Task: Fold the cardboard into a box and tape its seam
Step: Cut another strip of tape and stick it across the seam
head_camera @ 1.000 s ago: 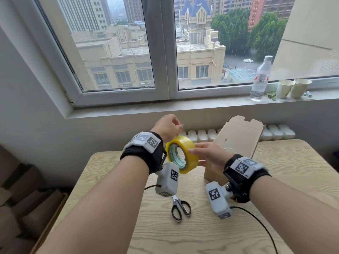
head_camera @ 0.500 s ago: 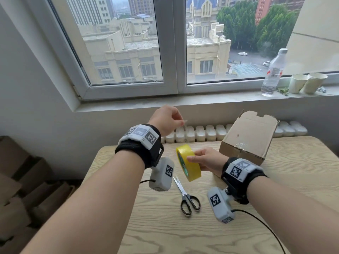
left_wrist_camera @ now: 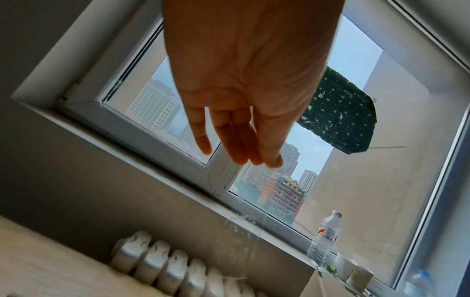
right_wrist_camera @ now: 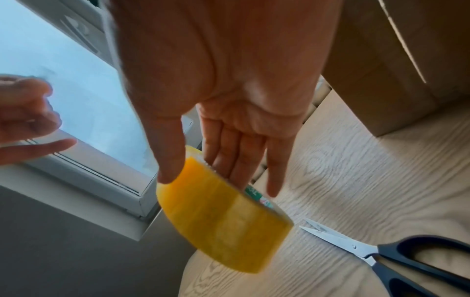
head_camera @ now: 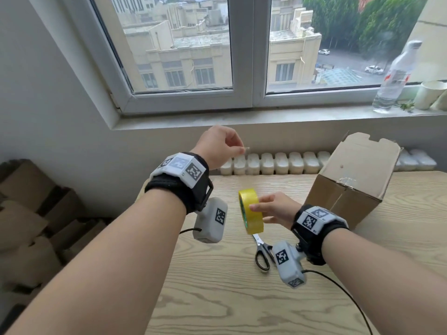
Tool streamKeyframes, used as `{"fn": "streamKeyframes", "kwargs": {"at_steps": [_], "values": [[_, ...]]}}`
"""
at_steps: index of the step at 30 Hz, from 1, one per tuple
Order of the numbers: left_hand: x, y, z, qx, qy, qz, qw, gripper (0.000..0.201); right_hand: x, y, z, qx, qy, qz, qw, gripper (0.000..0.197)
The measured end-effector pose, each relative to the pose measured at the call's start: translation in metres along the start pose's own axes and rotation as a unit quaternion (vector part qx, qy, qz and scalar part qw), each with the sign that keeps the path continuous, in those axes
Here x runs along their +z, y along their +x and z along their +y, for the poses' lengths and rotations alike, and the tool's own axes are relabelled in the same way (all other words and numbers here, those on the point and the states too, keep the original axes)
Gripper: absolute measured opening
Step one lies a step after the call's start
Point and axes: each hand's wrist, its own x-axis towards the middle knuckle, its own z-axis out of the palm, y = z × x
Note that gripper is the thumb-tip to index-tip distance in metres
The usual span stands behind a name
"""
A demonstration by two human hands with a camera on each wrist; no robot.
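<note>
My right hand [head_camera: 257, 209] grips a yellow tape roll [head_camera: 250, 215] above the wooden table [head_camera: 229, 298], thumb on the outer face and fingers behind; the right wrist view shows the right hand [right_wrist_camera: 203, 176] round the tape roll [right_wrist_camera: 221, 223]. My left hand [head_camera: 240, 149] is raised up and to the left of the roll and pinches the free end of clear tape [head_camera: 246, 148]. In the left wrist view a faint clear strip [left_wrist_camera: 241, 237] hangs below the left hand [left_wrist_camera: 254, 160]. The brown cardboard box [head_camera: 350, 187] stands on the table at the right, top flap raised.
Black-handled scissors [head_camera: 262, 253] lie on the table under the roll. A white radiator [head_camera: 278, 163] runs behind the table. A water bottle [head_camera: 393, 78] and paper cups [head_camera: 430, 94] stand on the sill. Flattened cardboard [head_camera: 31, 226] is stacked on the floor, left.
My left hand has moved up and away from the roll, drawing out tape. The right hand has lowered the roll and turned it edge-on. The head view has shifted left.
</note>
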Motion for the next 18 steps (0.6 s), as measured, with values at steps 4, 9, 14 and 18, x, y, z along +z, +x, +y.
{"fn": "streamKeyframes", "kwargs": {"at_steps": [4, 9, 14, 18], "values": [[0.008, -0.007, -0.009, -0.003, -0.02, -0.009, 1.0, 0.006, 0.009, 0.004, 0.006, 0.018, 0.017, -0.005, 1.0, 0.013], [0.013, -0.013, -0.022, -0.014, -0.019, -0.021, 1.0, 0.01, 0.016, 0.009, 0.014, 0.039, 0.007, -0.008, 0.999, 0.023], [0.023, -0.021, -0.033, -0.022, -0.023, -0.033, 0.999, 0.007, 0.018, 0.018, 0.027, 0.06, 0.003, -0.012, 0.998, 0.022], [0.03, -0.025, -0.041, -0.03, -0.022, -0.04, 0.999, 0.007, 0.02, 0.027, 0.041, 0.075, -0.016, -0.003, 0.997, 0.019]]}}
